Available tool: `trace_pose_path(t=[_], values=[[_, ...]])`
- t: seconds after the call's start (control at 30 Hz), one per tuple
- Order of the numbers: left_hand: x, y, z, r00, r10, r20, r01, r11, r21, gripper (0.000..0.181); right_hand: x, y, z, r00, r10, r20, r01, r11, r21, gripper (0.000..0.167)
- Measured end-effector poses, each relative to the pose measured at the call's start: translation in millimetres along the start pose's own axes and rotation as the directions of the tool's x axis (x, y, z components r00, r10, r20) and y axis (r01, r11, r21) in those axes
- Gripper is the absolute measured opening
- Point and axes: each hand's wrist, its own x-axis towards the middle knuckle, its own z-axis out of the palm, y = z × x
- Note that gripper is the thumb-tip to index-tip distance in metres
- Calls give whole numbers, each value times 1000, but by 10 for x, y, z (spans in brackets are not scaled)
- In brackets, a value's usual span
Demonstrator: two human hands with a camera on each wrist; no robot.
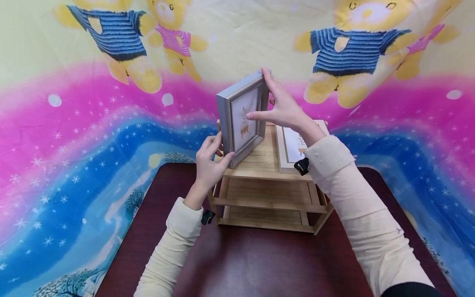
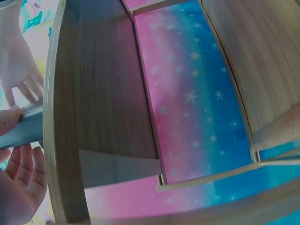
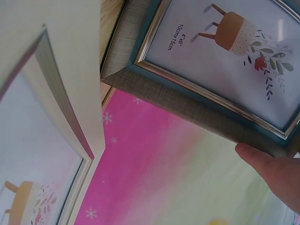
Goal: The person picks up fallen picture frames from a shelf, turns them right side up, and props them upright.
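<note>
Teddy-print cloth (image 1: 33, 107) hangs behind a dark red desk (image 1: 259, 264) with a wooden rack (image 1: 271, 202) on it. Over the rack's top left, a grey frame (image 1: 239, 107) is held upright: the left hand (image 1: 211, 161) pinches its lower left corner, while the right hand's (image 1: 283, 107) grip spreads wide round its right edge, thumb across the picture. Beside it, a pale frame (image 1: 292, 144) rests on top
</note>
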Motion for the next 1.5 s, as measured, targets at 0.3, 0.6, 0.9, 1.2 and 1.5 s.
trace_pose_path(t=[0.3, 0.6, 0.9, 1.2, 1.5], values=[[10, 41, 83, 999, 3, -43, -2, 1000, 24, 54, 56, -3, -56, 998, 4, 70, -5, 1000, 16, 109], [-21, 107, 114, 998, -20, -56, 25, 995, 93, 57, 6, -38, -24, 1000, 0, 18, 0, 999, -44, 102], [-20, 137, 125, 997, -65, -43, 69, 992, 102, 49, -81, -78, 59, 987, -151, -47, 135, 962, -237, 105], [-20, 132, 115, 995, -90, -34, 93, 991, 97, 53, -113, -185, 163, 976, -213, -50, 185, 927, -327, 106], [55, 235, 56, 999, -48, 7, 48, 999, 17, 42, -114, -241, 236, 980, -178, -92, 126, 903, -410, 111]])
